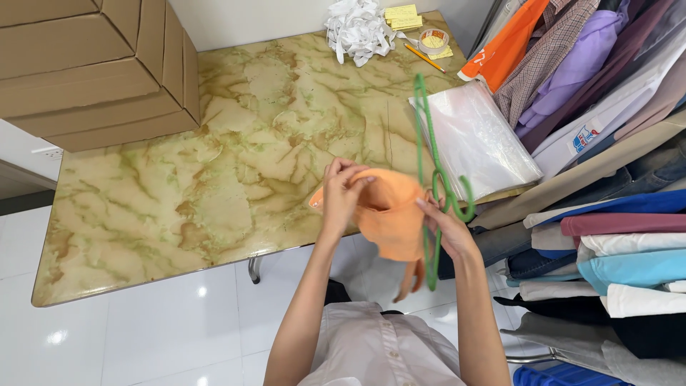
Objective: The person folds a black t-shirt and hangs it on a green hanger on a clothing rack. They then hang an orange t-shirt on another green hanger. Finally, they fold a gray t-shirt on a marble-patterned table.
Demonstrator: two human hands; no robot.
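Pinching the orange garment [389, 214] in the left hand [343, 196] works best while the right hand [449, 230] grips the green hanger [432, 168] steady above the counter [214, 186].

The scene is bright and evenly lit, with soft light from above. Small white glare spots sit on the glossy floor [143, 336] below the table [214, 157], whose marble top carries a mild sheen. Shadows are faint; a soft one lies under the boxes [93, 64] at the table's far left. The green hanger [432, 179] is slightly motion-blurred. Straight edges bow near the frame's borders.
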